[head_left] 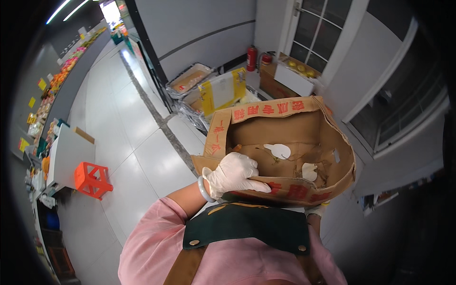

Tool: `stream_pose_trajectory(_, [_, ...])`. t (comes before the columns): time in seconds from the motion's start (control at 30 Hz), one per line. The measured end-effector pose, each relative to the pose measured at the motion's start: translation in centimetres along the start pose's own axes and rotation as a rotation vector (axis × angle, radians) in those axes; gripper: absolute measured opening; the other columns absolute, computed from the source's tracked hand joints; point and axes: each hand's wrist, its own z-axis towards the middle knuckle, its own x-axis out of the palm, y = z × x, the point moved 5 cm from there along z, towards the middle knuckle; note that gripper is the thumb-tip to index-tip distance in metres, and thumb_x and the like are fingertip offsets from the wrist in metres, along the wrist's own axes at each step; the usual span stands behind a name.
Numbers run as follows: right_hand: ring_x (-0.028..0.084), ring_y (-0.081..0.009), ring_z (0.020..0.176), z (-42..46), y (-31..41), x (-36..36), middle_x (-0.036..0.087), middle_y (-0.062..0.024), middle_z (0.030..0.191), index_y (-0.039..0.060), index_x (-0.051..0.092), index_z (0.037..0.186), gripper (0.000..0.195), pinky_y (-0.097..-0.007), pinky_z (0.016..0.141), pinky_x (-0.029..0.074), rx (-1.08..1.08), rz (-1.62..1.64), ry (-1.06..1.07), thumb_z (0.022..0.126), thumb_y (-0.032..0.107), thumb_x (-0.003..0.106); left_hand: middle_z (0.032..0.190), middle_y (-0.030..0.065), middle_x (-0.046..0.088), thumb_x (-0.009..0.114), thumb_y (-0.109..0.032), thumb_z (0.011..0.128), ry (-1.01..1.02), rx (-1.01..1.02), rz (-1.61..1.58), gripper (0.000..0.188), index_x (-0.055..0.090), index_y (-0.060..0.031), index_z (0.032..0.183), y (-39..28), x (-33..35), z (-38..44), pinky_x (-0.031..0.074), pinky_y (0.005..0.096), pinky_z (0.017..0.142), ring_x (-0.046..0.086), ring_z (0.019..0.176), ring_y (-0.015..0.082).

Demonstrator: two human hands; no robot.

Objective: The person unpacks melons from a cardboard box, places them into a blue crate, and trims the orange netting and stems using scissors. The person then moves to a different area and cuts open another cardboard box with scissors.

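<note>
An open cardboard box [285, 131] with red printed writing is held in front of my dark green apron [245, 224]. My left hand [237, 174], in a whitish glove, grips its near rim close to the left corner, thumb outside and fingers curled inside. Part of my right hand [315, 211], also gloved, shows below the box's near right side; its fingers are hidden by the cardboard. Inside the box lie a white tag-like piece [279, 151], a second pale scrap [309, 172] and some dry stem bits [276, 160].
Film-wrapped cartons [188, 80] and a yellow-white box [224, 91] stand ahead by the wall. Beyond are a red fire extinguisher [251, 58] and a carton of yellow fruit [292, 82]. An orange plastic stool [93, 180] stands left, near a long fruit display [66, 74]. Glazed doors [317, 32] are right.
</note>
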Motion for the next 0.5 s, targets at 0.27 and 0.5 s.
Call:
stream_pose_trajectory(0.27, [0.046, -0.0287, 0.125, 9.0, 0.3, 15.0, 0.048, -0.0077, 0.139, 0.0152, 0.046, 0.136, 0.063, -0.0454, 0.105, 0.038, -0.044, -0.150, 0.203, 0.089, 0.056, 0.050, 0.052, 0.0116, 0.051, 0.074, -0.051, 0.071, -0.055, -0.179, 0.044, 0.053, 0.058, -0.0050, 0.049, 6.7, -0.6, 2.3, 0.042, 0.0397, 0.048, 0.054, 0.051, 0.0319])
stream_pose_trajectory(0.5, [0.047, -0.0300, 0.124, 9.4, -3.4, 18.6, 0.049, -0.0089, 0.136, 0.0140, 0.046, 0.135, 0.054, -0.0447, 0.107, 0.036, -0.240, -0.133, 0.111, 0.094, 0.050, 0.044, 0.054, 0.0100, 0.051, 0.073, -0.055, 0.069, -0.098, -0.053, 0.075, 0.055, 0.056, -0.0058, 0.050, 17.3, -3.5, 0.5, 0.042, 0.0392, 0.050, 0.054, 0.054, 0.0313])
